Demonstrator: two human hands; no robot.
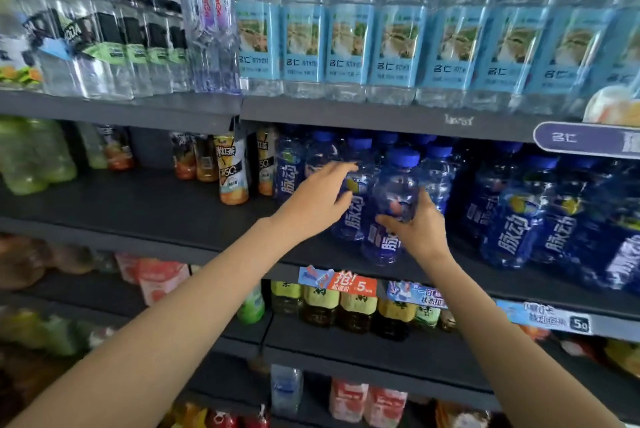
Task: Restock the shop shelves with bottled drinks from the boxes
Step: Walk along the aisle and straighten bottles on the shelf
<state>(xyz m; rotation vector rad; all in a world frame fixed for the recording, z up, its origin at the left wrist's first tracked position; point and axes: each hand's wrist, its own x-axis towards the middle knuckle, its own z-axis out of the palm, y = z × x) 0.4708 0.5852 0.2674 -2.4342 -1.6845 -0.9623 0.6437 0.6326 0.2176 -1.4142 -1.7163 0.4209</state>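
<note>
looking down through the head view, i see my right hand [420,230] wrapped around the lower body of a blue bottle [393,206], fingers curled over its label, holding it upright at the front lip of the middle shelf [138,206]. i judge it is held low so the cap clears the underside of the shelf above and the base can slide in flat. my left hand [320,201] is released, fingers spread and reaching toward the standing blue bottles [353,192] just behind; whether it actually touches them i cannot tell. it looks placed there to steady or part the row so the new bottle has a slot.

the held bottle sits just in front of that row, beside a full block of the same drink [512,216] to the right. to the left the shelf is dark and mostly bare up to the orange tea bottles [232,168], so that is the open room if i need to swing wide. overhead space is tight: caps stand close under the upper shelf edge [381,116], which carries pale blue water bottles [346,40]. price tags [353,284] hang on the front lip below my wrists, an edge to avoid catching. no boxes show here.
</note>
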